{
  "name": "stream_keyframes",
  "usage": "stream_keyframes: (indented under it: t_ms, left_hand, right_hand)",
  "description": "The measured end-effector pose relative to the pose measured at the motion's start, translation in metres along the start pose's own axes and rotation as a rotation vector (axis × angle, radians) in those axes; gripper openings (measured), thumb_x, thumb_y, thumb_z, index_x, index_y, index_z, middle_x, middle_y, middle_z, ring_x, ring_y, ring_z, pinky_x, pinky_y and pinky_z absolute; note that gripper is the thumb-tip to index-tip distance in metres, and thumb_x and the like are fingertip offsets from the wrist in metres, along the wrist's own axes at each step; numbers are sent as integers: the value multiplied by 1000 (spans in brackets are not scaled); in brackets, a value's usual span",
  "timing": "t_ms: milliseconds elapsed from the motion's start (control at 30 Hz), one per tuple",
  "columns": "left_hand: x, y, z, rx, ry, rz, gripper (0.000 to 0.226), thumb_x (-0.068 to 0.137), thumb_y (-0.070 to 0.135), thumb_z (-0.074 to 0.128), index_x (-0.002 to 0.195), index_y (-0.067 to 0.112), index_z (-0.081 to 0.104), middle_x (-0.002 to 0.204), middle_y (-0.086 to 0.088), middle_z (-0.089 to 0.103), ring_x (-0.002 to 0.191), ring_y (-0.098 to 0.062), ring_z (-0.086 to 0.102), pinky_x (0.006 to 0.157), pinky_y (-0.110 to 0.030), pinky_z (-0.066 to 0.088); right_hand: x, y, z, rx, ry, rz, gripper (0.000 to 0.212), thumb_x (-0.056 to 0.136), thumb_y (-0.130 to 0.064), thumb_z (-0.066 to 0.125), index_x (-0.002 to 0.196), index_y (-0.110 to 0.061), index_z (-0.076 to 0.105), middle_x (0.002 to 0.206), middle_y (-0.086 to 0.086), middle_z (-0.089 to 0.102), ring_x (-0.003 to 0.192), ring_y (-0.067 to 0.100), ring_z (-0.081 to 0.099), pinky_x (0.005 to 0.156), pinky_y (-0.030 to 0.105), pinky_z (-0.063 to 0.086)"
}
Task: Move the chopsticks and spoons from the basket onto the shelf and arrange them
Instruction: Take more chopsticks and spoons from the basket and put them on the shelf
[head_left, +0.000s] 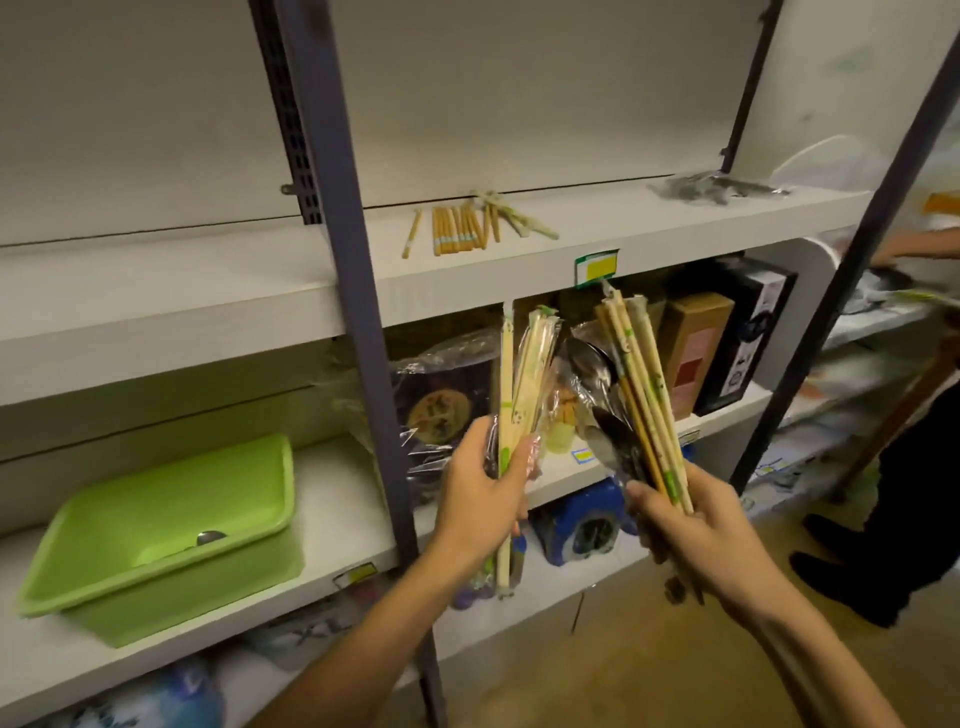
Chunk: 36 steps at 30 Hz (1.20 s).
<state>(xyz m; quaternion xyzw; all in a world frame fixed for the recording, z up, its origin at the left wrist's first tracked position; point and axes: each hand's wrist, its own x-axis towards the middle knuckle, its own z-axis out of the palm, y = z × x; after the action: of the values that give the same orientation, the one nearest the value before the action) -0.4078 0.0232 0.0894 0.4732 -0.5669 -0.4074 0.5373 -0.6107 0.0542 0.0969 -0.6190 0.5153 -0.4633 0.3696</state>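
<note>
My left hand grips a few wrapped pale chopsticks upright in front of the middle shelf. In my right hand is a mixed bundle of wooden chopsticks and wrapped metal spoons, fanned upward. The green basket sits on the lower left shelf with one spoon lying inside. On the upper white shelf, several chopsticks lie side by side, and wrapped spoons lie at the far right.
A dark metal upright stands between the basket and my hands. Boxes and wrapped packages fill the middle shelf behind my hands. Another person's legs stand at the right on the floor.
</note>
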Motion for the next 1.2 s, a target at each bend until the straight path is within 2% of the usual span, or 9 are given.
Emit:
stream_keyframes:
  t_ms: [100, 333, 467, 600, 667, 800, 933, 1067, 1200]
  left_hand:
    - [34, 29, 15, 33, 15, 27, 7, 91, 30, 61, 98, 31, 60, 68, 0, 64, 45, -10, 53, 37, -24, 41]
    - [135, 102, 22, 114, 29, 84, 13, 92, 36, 60, 101, 39, 52, 82, -1, 70, 44, -9, 55, 40, -22, 42]
    - [198, 131, 18, 92, 62, 42, 6, 91, 23, 57, 96, 26, 56, 81, -7, 65, 41, -8, 51, 38, -21, 40]
    - [258, 153, 8, 120, 86, -24, 4, 87, 16, 55, 83, 16, 57, 75, -8, 59, 38, -9, 53, 37, -19, 42]
    - [284, 158, 4, 139, 108, -32, 5, 87, 15, 53, 82, 14, 55, 74, -9, 57, 35, -12, 55, 36, -19, 43]
    - [325, 151, -4, 244, 126, -86, 3, 86, 8, 53, 85, 10, 55, 57, -12, 58, 33, -16, 55, 35, -21, 44]
    - [358, 139, -12, 351, 169, -161, 14, 82, 8, 62, 95, 8, 58, 65, -15, 66, 48, -25, 62, 43, -35, 54]
    - [376, 130, -21, 456, 225, -235, 34, 74, 10, 64, 107, 10, 53, 89, -22, 70, 77, -36, 71, 71, -57, 58]
    - [383, 119, -25, 456, 310, -255, 22, 81, 10, 63, 100, 13, 52, 78, -18, 71, 60, -30, 69, 63, -52, 60]
  right_hand:
    - [29, -9, -26, -10, 32, -21, 16, 91, -16, 62, 79, -6, 58, 55, 14, 58, 45, 14, 53, 42, 24, 43]
    - [114, -59, -61, 166, 25, 16, 18, 91, -16, 61, 84, 0, 62, 59, 3, 64, 48, 14, 53, 41, 22, 44]
    - [172, -91, -70, 116, -28, 16, 19, 92, -15, 61, 90, 3, 63, 57, -2, 66, 44, 5, 53, 39, 18, 42]
    - [233, -112, -74, 42, -66, -3, 17, 90, -16, 62, 96, 0, 63, 77, 14, 71, 48, 7, 56, 42, 20, 45]
    - [265, -117, -74, 52, -86, -9, 14, 91, -17, 62, 100, -6, 60, 84, 10, 74, 50, 8, 57, 44, 22, 47]
    - [318, -117, -68, 38, -107, -9, 15, 90, -18, 64, 96, -5, 61, 78, 9, 70, 46, 6, 56, 41, 20, 45]
    - [366, -114, -60, 37, -159, 35, 19, 89, -16, 65, 99, -1, 59, 77, 13, 61, 53, 11, 56, 43, 21, 46]
    - [408, -110, -52, 17, -246, 82, 19, 88, -11, 66, 99, 1, 57, 64, 11, 61, 47, 12, 55, 42, 22, 46]
    - [440, -104, -46, 12, -336, 107, 23, 90, -11, 65, 103, 5, 55, 62, 13, 60, 45, 15, 54, 39, 23, 46]
